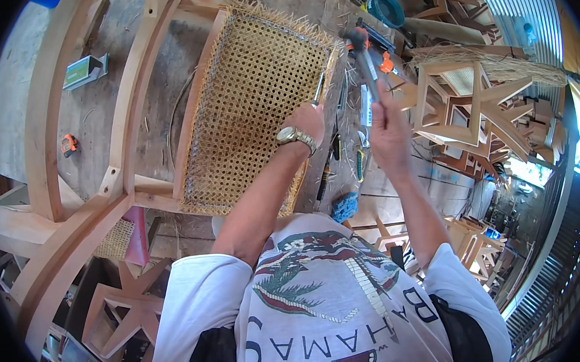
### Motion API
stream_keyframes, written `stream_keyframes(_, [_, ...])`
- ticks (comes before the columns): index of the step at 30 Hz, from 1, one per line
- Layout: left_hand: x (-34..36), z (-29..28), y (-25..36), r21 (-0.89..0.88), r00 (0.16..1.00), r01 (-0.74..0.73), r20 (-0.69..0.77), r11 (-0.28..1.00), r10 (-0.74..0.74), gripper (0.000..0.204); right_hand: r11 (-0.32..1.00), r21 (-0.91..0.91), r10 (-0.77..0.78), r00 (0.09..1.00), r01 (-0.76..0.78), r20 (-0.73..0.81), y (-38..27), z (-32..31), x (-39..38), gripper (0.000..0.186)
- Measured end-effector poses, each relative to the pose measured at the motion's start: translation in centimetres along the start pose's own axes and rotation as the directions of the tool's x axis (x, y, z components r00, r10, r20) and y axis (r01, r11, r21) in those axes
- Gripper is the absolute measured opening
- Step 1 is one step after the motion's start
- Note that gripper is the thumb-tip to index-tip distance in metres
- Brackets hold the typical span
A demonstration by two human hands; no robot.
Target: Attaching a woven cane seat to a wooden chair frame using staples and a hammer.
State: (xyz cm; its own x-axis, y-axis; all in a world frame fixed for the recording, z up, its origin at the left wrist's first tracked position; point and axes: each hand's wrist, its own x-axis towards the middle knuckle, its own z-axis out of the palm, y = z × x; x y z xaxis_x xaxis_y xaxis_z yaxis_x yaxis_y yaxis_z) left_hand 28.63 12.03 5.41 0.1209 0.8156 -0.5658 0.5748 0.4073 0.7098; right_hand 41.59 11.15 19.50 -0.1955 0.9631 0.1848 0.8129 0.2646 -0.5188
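A panel of woven cane [250,96] stretches across a wooden chair frame [194,114], with frayed strand ends sticking out along its far and side edges. Over the panel's right edge, my left hand [304,121] is closed around a slim, chisel-like metal tool [319,88], whose tip points at the cane's border. My right hand [391,133], slightly blurred, grips a hammer [367,68] by its handle. The hammer is raised to the right of the panel, its dark head apart from the metal tool.
Curved wooden chair parts [126,98] rise on the left, near an orange tape measure [69,144]. Right of the panel lie a screwdriver [360,165], a blue scrubby bundle [346,207] and a teal tub [386,10]. Wooden frames [476,104] are stacked farther right.
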Motion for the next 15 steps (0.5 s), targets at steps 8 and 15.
stream_keyframes(8, [-1.6, -0.3, 0.5, -0.008, 0.999, 0.049, 0.015, 0.999, -0.049, 0.045, 0.981, -0.021, 0.191, 0.963, -0.190, 0.190, -0.6, -0.6, 0.8, 0.036])
stream_keyframes(15, [-1.3, 0.2, 0.4, -0.031, 0.999, 0.034, 0.025, 0.999, -0.034, 0.047, 0.995, -0.097, 0.017, 0.986, -0.001, 0.163, 3.4, 0.4, -1.0, 0.036])
